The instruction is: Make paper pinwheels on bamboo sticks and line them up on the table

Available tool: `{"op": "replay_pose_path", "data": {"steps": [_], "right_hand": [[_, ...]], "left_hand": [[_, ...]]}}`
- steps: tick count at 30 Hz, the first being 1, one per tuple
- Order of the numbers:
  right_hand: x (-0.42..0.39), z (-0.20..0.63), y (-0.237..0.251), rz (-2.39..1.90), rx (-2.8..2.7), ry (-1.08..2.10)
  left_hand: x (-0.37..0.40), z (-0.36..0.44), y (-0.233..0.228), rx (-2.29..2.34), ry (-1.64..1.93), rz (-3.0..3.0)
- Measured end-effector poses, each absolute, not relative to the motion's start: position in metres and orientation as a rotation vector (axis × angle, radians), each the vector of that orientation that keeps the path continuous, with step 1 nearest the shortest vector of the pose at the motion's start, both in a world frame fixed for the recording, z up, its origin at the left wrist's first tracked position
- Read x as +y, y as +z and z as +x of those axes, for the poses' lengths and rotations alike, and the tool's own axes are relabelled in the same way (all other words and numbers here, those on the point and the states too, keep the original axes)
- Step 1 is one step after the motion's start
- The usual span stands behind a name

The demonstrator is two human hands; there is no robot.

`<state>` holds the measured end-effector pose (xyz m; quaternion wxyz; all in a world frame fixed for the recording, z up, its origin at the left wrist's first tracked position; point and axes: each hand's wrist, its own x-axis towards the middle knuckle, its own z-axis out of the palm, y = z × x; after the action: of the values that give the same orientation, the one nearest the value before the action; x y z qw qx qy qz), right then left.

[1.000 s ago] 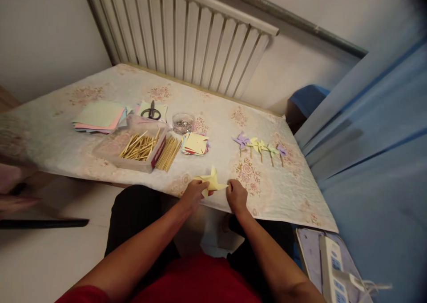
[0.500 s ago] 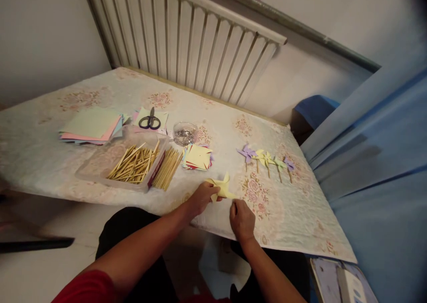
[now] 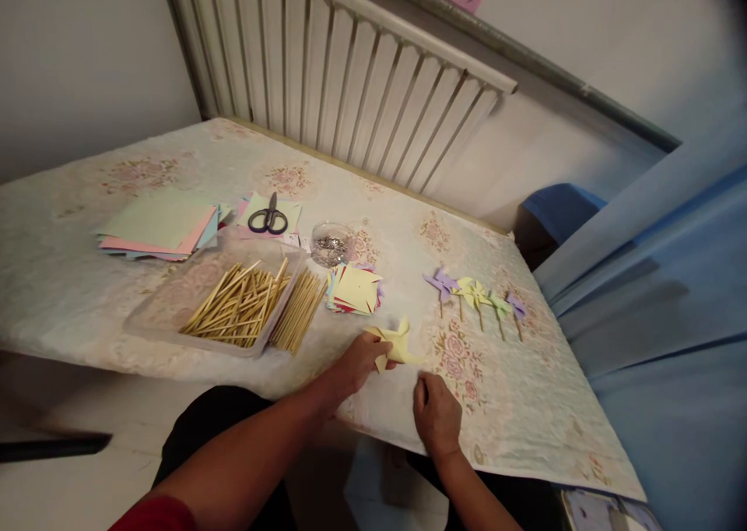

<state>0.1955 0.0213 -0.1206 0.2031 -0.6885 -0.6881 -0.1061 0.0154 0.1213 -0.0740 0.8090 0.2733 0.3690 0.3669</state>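
My left hand (image 3: pixel 367 362) pinches a yellow paper pinwheel (image 3: pixel 400 346) by its left side, just above the near edge of the table. The pinwheel's blades are folded in toward the middle. My right hand (image 3: pixel 436 413) is closed in a loose fist a little below and to the right of it, with a small gap between them. Whatever its curled fingers hold, if anything, is hidden. Beyond the pinwheel lies a stack of cut paper squares (image 3: pixel 357 288), yellow on top. To the right, several finished pinwheels on sticks (image 3: pixel 471 292) lie in a row.
A clear plastic box (image 3: pixel 155 327) of wooden sticks (image 3: pixel 239 305) stands at left, with more sticks (image 3: pixel 300 311) lined up beside it. Behind are a round dish (image 3: pixel 331 247) of small metal pieces, scissors (image 3: pixel 268 218) on paper, and larger coloured sheets (image 3: pixel 157 223). A blue curtain (image 3: pixel 659 297) hangs at right.
My right hand has drawn slightly away from the pinwheel's lower right blade. My left hand keeps its hold on the pinwheel. The whole view has shifted a little.
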Motion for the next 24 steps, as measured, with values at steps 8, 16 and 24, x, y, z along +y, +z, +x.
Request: {"op": "replay_pose_path", "data": {"steps": [8, 16, 24], "right_hand": [[0.0209, 0.196, -0.1224, -1.921, -1.917, -0.32], [0.0211, 0.196, -0.1226, -1.919, -1.924, -0.335], [0.0206, 0.1974, -0.1247, -1.896, -1.927, -0.364]], "left_hand": [[0.121, 0.0115, -0.069, 0.809, 0.792, 0.58], [0.1249, 0.0108, -0.0721, 0.801, 0.791, 0.581], [0.1271, 0.0084, -0.0747, 0.751, 0.797, 0.638]]}}
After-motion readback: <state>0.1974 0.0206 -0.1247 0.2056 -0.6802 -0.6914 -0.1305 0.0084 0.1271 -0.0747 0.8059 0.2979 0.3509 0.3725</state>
